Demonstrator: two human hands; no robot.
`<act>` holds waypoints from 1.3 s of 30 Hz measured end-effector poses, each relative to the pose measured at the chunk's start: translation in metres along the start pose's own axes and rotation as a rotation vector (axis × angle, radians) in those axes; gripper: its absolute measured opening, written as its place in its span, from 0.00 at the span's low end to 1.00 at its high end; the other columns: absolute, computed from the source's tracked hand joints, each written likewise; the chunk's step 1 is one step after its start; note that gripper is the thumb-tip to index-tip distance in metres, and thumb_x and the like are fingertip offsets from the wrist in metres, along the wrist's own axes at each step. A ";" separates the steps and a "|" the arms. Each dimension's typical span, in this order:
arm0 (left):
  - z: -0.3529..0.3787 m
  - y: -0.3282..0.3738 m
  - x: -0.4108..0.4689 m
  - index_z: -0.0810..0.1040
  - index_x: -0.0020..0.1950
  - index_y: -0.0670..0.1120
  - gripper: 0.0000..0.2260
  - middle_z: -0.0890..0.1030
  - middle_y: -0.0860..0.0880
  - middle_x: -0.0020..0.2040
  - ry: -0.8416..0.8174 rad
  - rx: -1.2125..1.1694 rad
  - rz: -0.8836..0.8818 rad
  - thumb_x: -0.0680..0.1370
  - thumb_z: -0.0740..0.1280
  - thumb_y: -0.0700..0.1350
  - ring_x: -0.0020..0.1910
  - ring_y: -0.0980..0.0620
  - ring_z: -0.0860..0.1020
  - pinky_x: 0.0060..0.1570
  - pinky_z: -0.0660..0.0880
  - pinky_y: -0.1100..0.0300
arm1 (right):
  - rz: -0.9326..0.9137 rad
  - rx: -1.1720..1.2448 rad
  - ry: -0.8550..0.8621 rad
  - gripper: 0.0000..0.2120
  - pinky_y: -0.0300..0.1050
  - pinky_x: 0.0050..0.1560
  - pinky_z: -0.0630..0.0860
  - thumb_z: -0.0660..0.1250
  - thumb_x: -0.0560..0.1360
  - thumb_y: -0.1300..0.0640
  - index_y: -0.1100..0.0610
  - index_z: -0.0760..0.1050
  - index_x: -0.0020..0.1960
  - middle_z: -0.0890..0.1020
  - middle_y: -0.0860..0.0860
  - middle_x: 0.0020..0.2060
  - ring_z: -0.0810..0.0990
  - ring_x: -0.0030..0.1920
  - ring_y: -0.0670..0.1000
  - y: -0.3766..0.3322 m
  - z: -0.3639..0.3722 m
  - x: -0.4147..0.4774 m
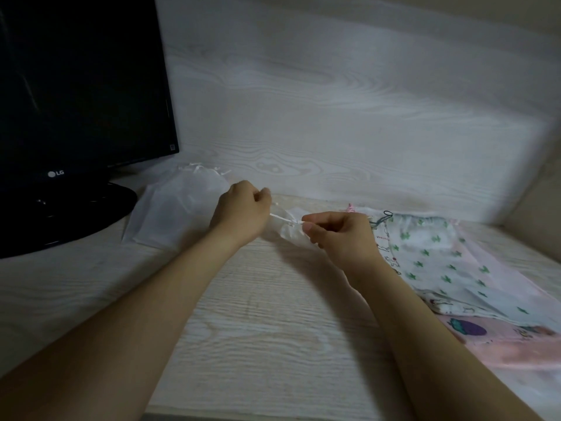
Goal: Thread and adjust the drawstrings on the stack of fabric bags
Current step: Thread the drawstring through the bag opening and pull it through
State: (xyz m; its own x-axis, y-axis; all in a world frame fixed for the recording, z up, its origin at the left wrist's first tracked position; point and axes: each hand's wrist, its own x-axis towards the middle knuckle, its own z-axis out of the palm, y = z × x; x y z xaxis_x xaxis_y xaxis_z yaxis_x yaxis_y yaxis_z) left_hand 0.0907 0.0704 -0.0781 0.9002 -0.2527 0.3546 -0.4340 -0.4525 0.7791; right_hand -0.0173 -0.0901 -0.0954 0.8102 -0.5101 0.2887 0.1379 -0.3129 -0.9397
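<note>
A small sheer white bag (287,230) hangs between my two hands above the table. Its white drawstring (280,218) runs taut from my left hand (243,212) to my right hand (340,235). My left hand is curled round one end of the string. Thumb and forefinger of my right hand pinch the other end at the bag's gathered mouth. Behind my left hand lies a pile of sheer white bags (173,208) with white strings at the top. To the right lies a stack of printed bags (434,256), the top one white with green cactus shapes.
A black monitor (79,95) on its stand (69,214) fills the left side. The pale wood-grain table (273,329) meets a wood-grain back wall (334,117). Pink printed fabric (501,338) reaches the right edge.
</note>
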 end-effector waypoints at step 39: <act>0.003 -0.011 -0.009 0.75 0.69 0.57 0.22 0.78 0.55 0.50 -0.108 0.193 0.386 0.75 0.73 0.49 0.51 0.50 0.79 0.53 0.79 0.51 | -0.409 -0.559 0.291 0.03 0.56 0.40 0.78 0.55 0.84 0.49 0.47 0.66 0.54 0.81 0.50 0.33 0.82 0.33 0.59 0.008 0.005 0.003</act>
State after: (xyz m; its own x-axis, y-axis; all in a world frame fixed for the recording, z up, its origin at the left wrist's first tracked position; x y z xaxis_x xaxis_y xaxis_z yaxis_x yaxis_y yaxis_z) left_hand 0.0876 0.0750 -0.0909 0.6666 -0.5175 0.5365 -0.7454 -0.4563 0.4859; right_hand -0.0111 -0.0893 -0.1028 0.5626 -0.4326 0.7045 0.0233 -0.8435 -0.5365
